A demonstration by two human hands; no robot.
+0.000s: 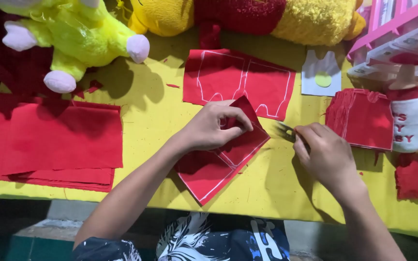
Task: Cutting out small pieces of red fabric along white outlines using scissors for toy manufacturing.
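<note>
From the head camera, the work in hand looks like cutting a marked piece out of red cloth. The left hand [214, 128] pinches a folded red cloth piece [221, 162] with white chalk lines on it, thumb and fingers closed on its upper fold, lifting that edge off the yellow desk [156, 121] while the lower corner lies flat near the front edge. The right hand [327, 154] is closed around a pair of scissors [285, 131]; the blurred blades point left, just beside the cloth's right edge but not clearly touching it. My judgement is that the cut is about to start or resume along a chalk line. That calls for the left grip to keep the fold taut and for the blades to meet the line squarely.

Above it lies a larger red sheet [240, 82] with chalked outlines, uncut. To the left sits a stack of red cloth [59, 140]; to the right, a pile of cut red pieces [361, 118] and a rougher red scrap [417, 174].

As for containers, a pink rack [393, 34] at the top right holds flat items I cannot make out. Plush toys, green [73, 34] and yellow [310, 19], rest along the far edge.
</note>
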